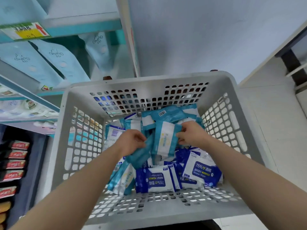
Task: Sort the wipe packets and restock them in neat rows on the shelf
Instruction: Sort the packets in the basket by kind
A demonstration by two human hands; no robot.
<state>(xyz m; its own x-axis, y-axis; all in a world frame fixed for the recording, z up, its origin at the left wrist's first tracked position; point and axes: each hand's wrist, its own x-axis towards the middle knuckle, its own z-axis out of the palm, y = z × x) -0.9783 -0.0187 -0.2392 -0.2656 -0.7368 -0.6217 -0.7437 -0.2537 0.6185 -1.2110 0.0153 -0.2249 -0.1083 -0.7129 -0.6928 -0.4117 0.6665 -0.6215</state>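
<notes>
A grey perforated plastic basket (79,130) holds a heap of wipe packets. Teal-and-white packets (167,113) lie toward the far side, dark blue 75% alcohol packets (154,180) toward the near side. Both my hands are down inside the basket. My left hand (132,141) grips a teal packet (141,156) by its upper end. My right hand (192,134) pinches the right edge of a teal-and-white packet (164,140) that stands upright between the two hands. The shelf (83,29) stands at the left.
The shelf at the upper left holds pale blue upright packs (56,58) behind a teal edge strip with a price label (25,30). Lower left shelves carry red-labelled goods (16,155). White tiled floor (274,130) lies to the right.
</notes>
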